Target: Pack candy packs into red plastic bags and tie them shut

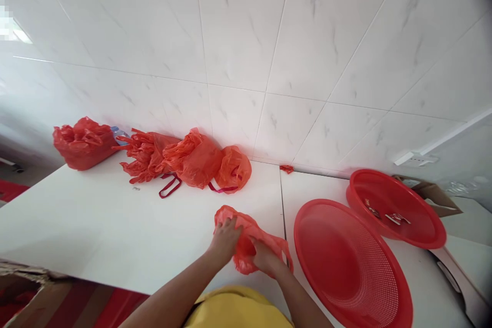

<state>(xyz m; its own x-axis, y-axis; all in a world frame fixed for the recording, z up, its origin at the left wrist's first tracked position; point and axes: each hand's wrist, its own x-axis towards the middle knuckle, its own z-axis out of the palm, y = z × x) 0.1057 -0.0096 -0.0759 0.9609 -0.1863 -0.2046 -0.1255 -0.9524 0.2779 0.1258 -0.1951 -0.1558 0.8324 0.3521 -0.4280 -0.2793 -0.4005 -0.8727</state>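
Note:
A thin red plastic bag (265,236) lies crumpled on the white table in front of me. My left hand (226,240) is at its left side, fingers curled over the film. From the right, my right hand (265,257) reaches to the bag's middle, its fingers bent and partly covered by the plastic. A handle loop of the bag hangs past my right wrist. Whether anything lies inside the bag is not visible.
Along the tiled wall stand several stuffed red bags (202,159), dark red straps and a clear bottle (121,135). To the right are a red perforated basket (346,261), a red basin (400,205) with small pieces inside, and a cardboard box (442,197). An open carton (23,297) sits lower left.

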